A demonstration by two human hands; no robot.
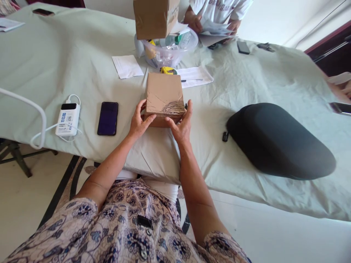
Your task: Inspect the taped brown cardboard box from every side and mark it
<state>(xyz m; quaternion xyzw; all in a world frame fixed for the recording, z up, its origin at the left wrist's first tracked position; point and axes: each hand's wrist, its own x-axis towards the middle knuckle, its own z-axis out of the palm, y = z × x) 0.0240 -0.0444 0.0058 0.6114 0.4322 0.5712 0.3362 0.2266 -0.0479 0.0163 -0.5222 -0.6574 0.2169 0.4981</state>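
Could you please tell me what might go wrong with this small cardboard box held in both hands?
The cardboard box is gripped only at its near corners by the left hand and right hand, so it might slip if lifted. The cloth under it is loose and wrinkled; dragging the box could tug it and shift the phone nearby. Behind, a larger box seems to perch on the plastic bowl, and a nudge might topple it.

box (164, 95) on table (68, 54), near edge, centre | left hand (139, 122) on its left side, right hand (181, 126) on its right | phone (108, 118) left of box, power bank (68, 119) left of phone | bowl (175, 53) behind box, carton (155, 18) on bowl | paper (127, 66) left of bowl | case (279, 140) right of box, apart
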